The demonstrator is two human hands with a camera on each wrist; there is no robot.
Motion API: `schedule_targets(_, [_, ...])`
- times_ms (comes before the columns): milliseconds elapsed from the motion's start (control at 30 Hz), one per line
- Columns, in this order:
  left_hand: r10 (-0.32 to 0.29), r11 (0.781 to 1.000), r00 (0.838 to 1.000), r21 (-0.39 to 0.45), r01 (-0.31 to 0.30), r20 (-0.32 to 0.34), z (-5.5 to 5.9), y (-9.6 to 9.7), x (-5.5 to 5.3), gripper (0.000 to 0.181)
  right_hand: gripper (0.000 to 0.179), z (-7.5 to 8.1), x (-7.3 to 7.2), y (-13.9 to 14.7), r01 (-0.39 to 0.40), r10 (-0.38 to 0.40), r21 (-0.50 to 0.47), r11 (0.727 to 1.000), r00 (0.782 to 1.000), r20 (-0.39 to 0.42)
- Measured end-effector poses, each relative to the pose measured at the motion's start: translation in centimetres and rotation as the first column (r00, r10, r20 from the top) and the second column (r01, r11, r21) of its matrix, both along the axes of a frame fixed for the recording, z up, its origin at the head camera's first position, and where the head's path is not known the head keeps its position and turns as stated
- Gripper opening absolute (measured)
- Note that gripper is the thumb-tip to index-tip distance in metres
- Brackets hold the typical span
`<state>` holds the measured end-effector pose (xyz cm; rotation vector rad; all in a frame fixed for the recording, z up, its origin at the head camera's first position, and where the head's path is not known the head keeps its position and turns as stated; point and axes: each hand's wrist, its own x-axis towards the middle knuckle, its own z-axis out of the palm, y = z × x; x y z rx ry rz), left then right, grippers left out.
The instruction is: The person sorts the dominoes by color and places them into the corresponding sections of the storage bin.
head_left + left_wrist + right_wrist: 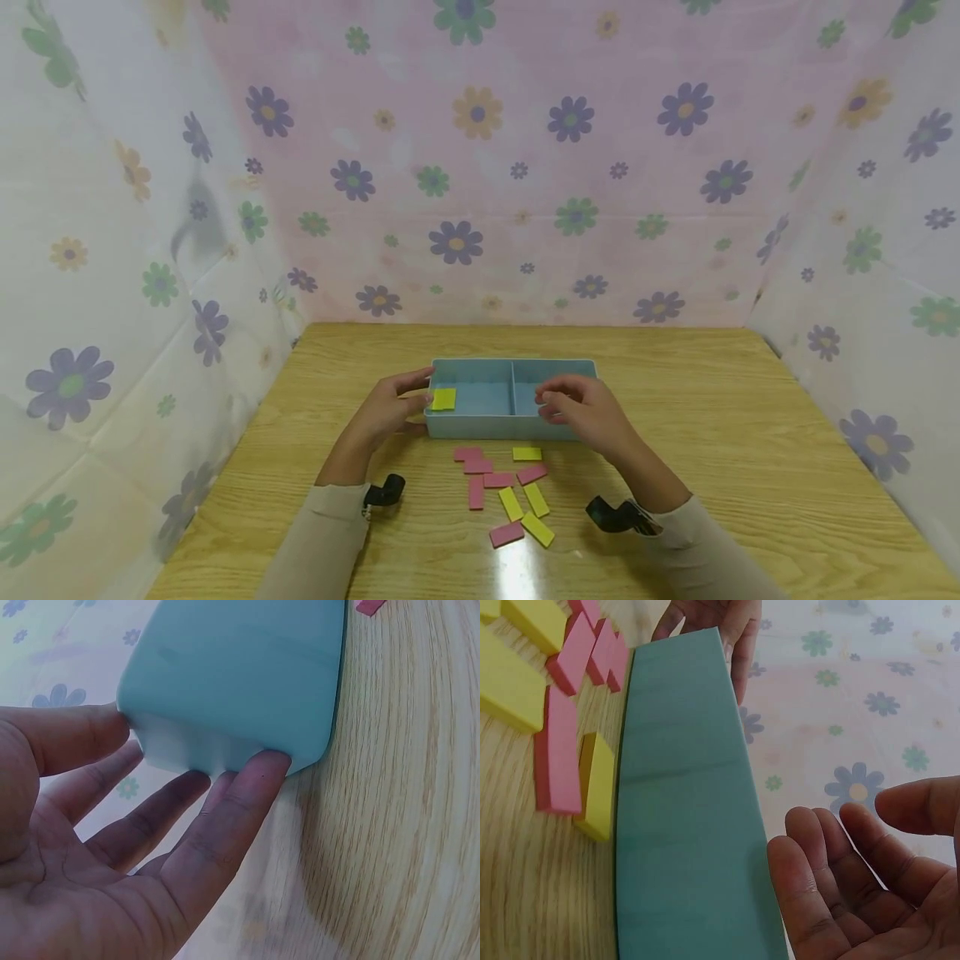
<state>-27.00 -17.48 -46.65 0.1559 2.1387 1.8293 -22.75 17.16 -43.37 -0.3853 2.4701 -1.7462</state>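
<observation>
A blue-green box [480,427] with two compartments stands on the table. In its left compartment lies a yellow piece [444,399], near the left end. My left hand [384,408] rests against that end; in the left wrist view its thumb is at the upper edge and its spread fingertips touch the end wall [225,742]. Over the right compartment hovers my right hand [588,410], fingers loosely bent. The right wrist view shows nothing between its thumb and fingers [855,877], which are beside the box's top edge.
Several pink blocks [498,480] and yellow blocks [537,529], flat and rectangular, lie scattered on the wooden table [720,433] in front of the box. Flower-patterned sheets [525,167] enclose the table at the back and both sides.
</observation>
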Motion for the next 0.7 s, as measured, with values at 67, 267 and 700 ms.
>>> schedule_targets(67, [0.001,1.0,1.0,0.002,-0.001,0.002,0.0,0.0,0.0,0.058,0.031,-0.2,0.1,0.4,0.005,-0.005,-0.001,1.0,1.0,0.004])
schedule_targets(267, [0.004,1.0,1.0,0.002,-0.004,0.005,0.0,-0.1,0.0,0.058,0.032,-0.7,0.1,1.2,-0.021,0.021,-0.012,1.0,1.0,0.02])
schedule_targets(700, [-0.006,1.0,1.0,0.012,0.006,0.002,-0.1,-0.2,0.0,0.059,0.04,-0.6,0.2,3.4,-0.091,0.093,-0.027,0.995,0.993,0.077])
